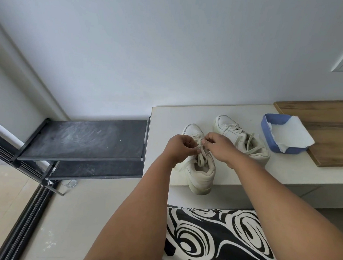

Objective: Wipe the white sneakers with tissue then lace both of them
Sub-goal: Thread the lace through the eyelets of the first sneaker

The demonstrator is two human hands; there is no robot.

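Two white sneakers stand on a cream ledge (pixel 294 170). The near sneaker (pixel 201 175) points its toe at the wall and its heel hangs over the ledge's front edge. My left hand (pixel 179 148) and my right hand (pixel 219 146) meet over its tongue, each pinching a strand of its cream lace (pixel 201 160). The far sneaker (pixel 243 138) sits to the right with its lace lying loose across the opening. A sheet of white tissue (pixel 292 136) lies in a blue tray (pixel 265 127) further right.
A wooden board (pixel 332 125) lies under the tray on the ledge's right end. A dark metal rack (pixel 83 139) with two dusty shelves stands left of the ledge. A black-and-white patterned cloth (pixel 217 240) covers my lap. A clear glass (pixel 70 183) sits on the floor tiles.
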